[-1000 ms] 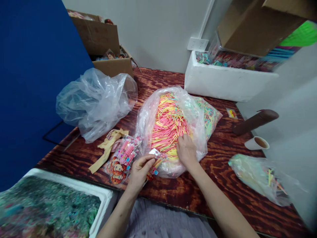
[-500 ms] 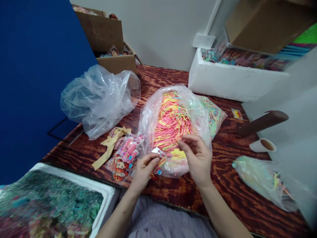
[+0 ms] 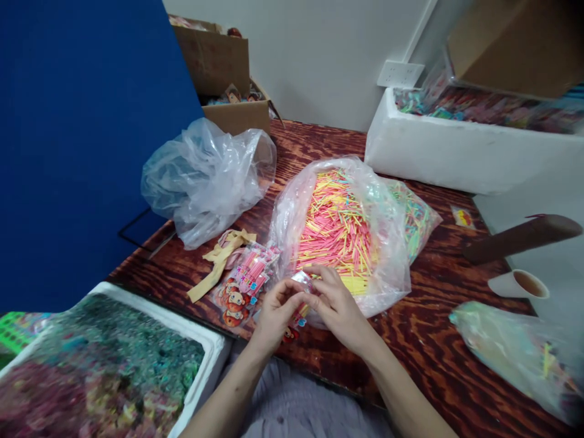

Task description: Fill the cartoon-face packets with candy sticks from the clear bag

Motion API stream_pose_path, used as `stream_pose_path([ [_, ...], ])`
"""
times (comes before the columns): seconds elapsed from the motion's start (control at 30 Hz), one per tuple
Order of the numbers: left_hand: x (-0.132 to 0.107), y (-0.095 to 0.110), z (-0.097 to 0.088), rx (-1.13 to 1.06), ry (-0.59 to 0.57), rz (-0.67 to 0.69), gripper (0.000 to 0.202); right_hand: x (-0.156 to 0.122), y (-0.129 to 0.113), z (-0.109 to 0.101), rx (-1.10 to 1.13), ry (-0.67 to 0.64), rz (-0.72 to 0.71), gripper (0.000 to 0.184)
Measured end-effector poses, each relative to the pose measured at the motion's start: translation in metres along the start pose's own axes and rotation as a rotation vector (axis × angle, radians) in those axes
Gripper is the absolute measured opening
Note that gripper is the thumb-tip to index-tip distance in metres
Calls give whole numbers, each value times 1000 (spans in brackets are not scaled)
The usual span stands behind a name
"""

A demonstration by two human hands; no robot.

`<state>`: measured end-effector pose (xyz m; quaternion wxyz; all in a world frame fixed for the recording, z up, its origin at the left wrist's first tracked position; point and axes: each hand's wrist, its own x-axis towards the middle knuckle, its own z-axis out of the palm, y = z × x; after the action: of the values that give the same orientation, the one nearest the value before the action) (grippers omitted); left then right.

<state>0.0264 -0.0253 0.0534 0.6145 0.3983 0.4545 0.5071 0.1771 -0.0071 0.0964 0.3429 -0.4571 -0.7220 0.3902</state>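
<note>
My left hand is closed on a small printed plastic packet with thin sticks in it, a cartoon face at its lower end. My right hand meets it at the packet's upper end, its fingers pinched together; what lies between them is hidden. Just behind the hands stands a clear plastic bag, its mouth spread wide, full of thin pink and yellow sticks. Left of my left hand lies a pile of filled packets with cartoon faces and pink sticks.
Yellow cloth strips and a crumpled clear bag lie to the left. A foam box stands at front left, another foam box at back right. On the right are a paper cup, a brown tube and a plastic bag.
My right hand has come left from over the sticks to the packet and now touches my left hand. The left hand still holds the packet. The whole view has shifted slightly.
</note>
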Motion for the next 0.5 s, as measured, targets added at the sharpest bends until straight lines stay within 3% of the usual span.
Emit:
stream_pose_path([
  [0.1,-3,13,-17,66,17,20,18,-4,0,-2,177,-6,28,16],
  [0.23,10,28,-68,235,272,137,19,-13,20,-10,387,298,209,19],
  [0.33,32,31,-98,526,406,201,19,-21,42,-24,449,489,324,18],
  [0.43,37,35,-90,845,478,359,33,-27,55,-46,418,589,317,18],
  [0.5,17,44,-69,812,362,386,36,-28,58,-60,327,607,289,17],
])
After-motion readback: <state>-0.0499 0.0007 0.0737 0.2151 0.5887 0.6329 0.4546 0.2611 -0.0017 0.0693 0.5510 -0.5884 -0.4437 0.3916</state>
